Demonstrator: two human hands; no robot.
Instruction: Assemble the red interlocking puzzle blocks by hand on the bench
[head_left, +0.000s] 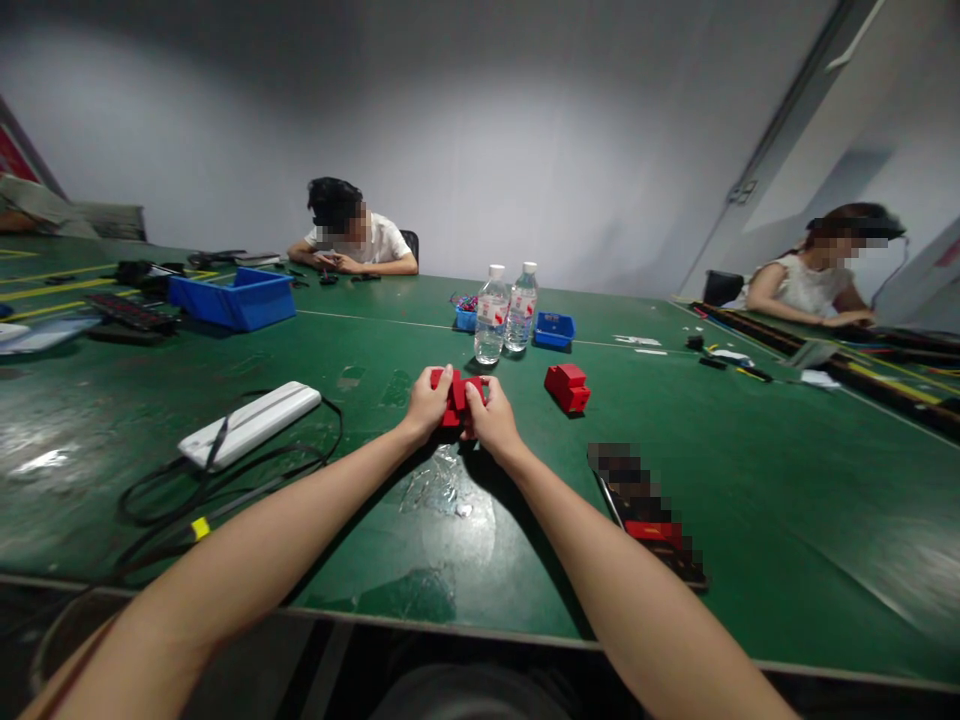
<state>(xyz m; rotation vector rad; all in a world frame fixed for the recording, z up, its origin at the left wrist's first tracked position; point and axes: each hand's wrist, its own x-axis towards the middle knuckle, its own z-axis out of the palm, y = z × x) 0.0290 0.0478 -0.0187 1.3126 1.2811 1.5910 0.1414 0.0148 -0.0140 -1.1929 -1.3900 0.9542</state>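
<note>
Both hands meet over the middle of the green table (322,540), around red blocky pieces (454,398). My left hand (430,404) is closed on the left part, its thumb on top. My right hand (493,415) grips the right part, with its thumb pressed against the near face. The fingers hide much of the pieces, so I cannot tell whether they are joined. A similar red block assembly (568,388) rests on the table to the right of my hands.
Two water bottles (490,315) stand beyond my hands, beside a small blue tray (555,330). A white power strip (251,425) with black cable lies left, a dark phone-like object (649,515) right. Behind is a blue bin (234,298). Two people sit across the table.
</note>
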